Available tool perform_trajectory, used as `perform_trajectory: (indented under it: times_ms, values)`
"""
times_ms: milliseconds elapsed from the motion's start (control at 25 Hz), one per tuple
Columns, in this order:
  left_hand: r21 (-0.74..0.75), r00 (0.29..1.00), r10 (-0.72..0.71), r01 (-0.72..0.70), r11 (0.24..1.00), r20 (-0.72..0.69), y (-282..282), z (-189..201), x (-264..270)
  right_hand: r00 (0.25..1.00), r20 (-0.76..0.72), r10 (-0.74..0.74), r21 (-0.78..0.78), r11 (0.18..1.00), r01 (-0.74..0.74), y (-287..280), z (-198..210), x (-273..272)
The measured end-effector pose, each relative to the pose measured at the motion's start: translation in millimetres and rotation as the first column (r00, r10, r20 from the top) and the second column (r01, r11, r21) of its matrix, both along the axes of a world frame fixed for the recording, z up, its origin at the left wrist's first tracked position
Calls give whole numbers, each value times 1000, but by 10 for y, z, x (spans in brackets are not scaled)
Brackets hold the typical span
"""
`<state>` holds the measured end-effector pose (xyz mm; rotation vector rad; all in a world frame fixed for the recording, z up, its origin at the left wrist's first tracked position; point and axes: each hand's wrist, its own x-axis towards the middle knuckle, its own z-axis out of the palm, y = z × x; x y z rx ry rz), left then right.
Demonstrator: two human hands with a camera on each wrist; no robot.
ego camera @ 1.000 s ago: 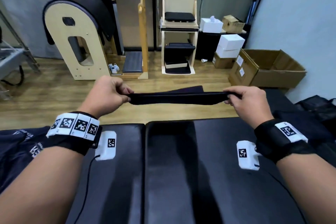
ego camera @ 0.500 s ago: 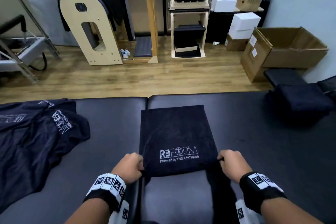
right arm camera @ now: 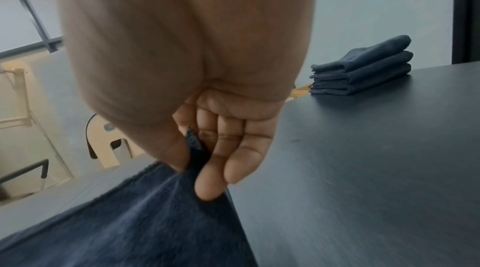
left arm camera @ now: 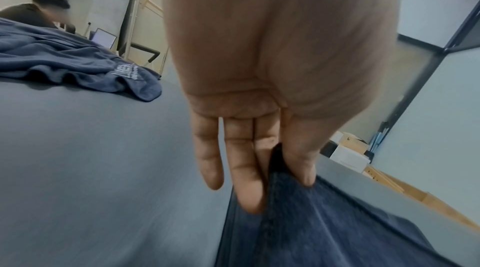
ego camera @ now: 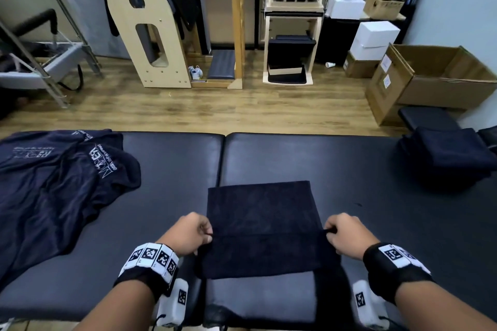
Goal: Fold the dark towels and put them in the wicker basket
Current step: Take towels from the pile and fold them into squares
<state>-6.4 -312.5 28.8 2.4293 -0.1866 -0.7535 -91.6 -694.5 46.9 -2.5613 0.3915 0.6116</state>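
Flat between the two hands lies the towel (ego camera: 262, 226), a dark rectangle on the black bench (ego camera: 376, 183), with one fold line running straight from hand to hand. At the left end of that line the left hand (ego camera: 189, 234) pinches the cloth: in the left wrist view the thumb (left arm camera: 301, 160) sits on one side of the hem and the fingers (left arm camera: 244, 168) on the other, nearly straight and pointing down, the cloth running away below and beyond the fingertips. At the right end the right hand (ego camera: 345, 236) does the same; in the right wrist view a peak of fabric stands up between the thumb (right arm camera: 166, 148) and the lightly curled fingers (right arm camera: 221, 164), and the rest of the towel spreads out below and to the thumb side. Both hands hold only the towel's edge. Part of the towel lies beyond the fingers, and a shorter part lies on the near side, towards the wrists.

Well off to the little-finger side of the right hand, a stack (right arm camera: 361, 70) of folded dark towels sits near the bench's far corner. Well to the little-finger side of the left hand, a loose heap (ego camera: 53, 183) of dark towels with white lettering lies crumpled on the bench. Past the bench, a cardboard box (ego camera: 435, 80) stands on the wooden floor.
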Motion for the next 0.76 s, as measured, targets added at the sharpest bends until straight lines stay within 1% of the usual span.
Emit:
perform_trajectory:
  times_ms: [80,200,320,400,440,480,520,560,600,640,680,760]
  values:
    - [-35,997,44,-42,998,58,-29,31,248,996,70,-56,-5,998,56,-26,40,269]
    - [-53,991,87,-82,995,103,-92,47,633,986,119,-119,-23,992,123,-53,56,685]
    - [-25,983,90,-87,996,158,-150,-7,958,972,158,-174,-34,983,181,-40,26,1019]
    - [25,972,90,-97,995,215,-190,-58,1140,956,221,-195,-52,976,211,2,-51,1183]
    - [84,968,43,-65,994,247,-214,-94,1208,944,251,-214,-54,971,234,28,-109,1237]
    - [162,966,-47,5,987,255,-241,-143,1252,932,273,-238,-40,965,259,62,-161,1270]
    - [230,962,-153,101,968,225,-274,-210,1269,929,266,-258,-27,961,274,95,-235,1276]
    - [265,953,-243,190,945,184,-308,-264,1266,937,245,-248,-21,965,261,138,-299,1250]
    - [278,939,-312,265,924,143,-337,-337,1266,959,189,-209,-28,975,218,191,-377,1209]
    - [289,922,-368,323,901,118,-365,-406,1269,982,124,-141,-35,989,146,240,-449,1152]
    - [307,906,-408,360,881,108,-378,-460,1264,997,57,-57,-40,997,59,293,-499,1076]
    - [356,895,-431,368,859,113,-367,-526,1263,993,-47,106,-42,993,-108,387,-575,933]
